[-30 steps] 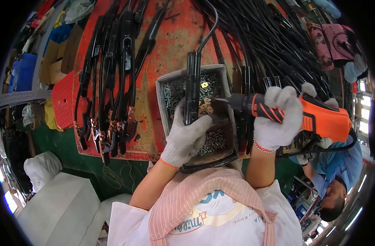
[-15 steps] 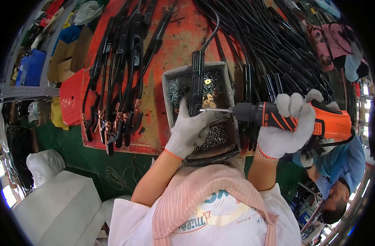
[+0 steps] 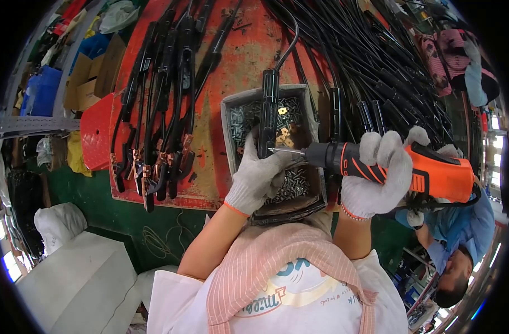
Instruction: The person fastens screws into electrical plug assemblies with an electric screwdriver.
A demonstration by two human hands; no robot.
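My gloved left hand grips the lower end of a black tubular handle, which stands over a box of screws with a cable running from its far end. In my gloved right hand is an orange and black electric screwdriver, lying roughly level and pointing left. Its bit reaches the side of the handle beside my left fingers; whether a screw sits at the tip is too small to tell. Loose screws and small brass-coloured pieces lie in the grey box beneath.
Several black cable assemblies with copper ends lie on the red table to the left. A heap of black cables covers the far right. A co-worker in blue sits at the right. A white block stands lower left.
My right hand and the electric screwdriver have moved left, and the driver's body now tilts down to the right. The left hand and the black handle have hardly moved.
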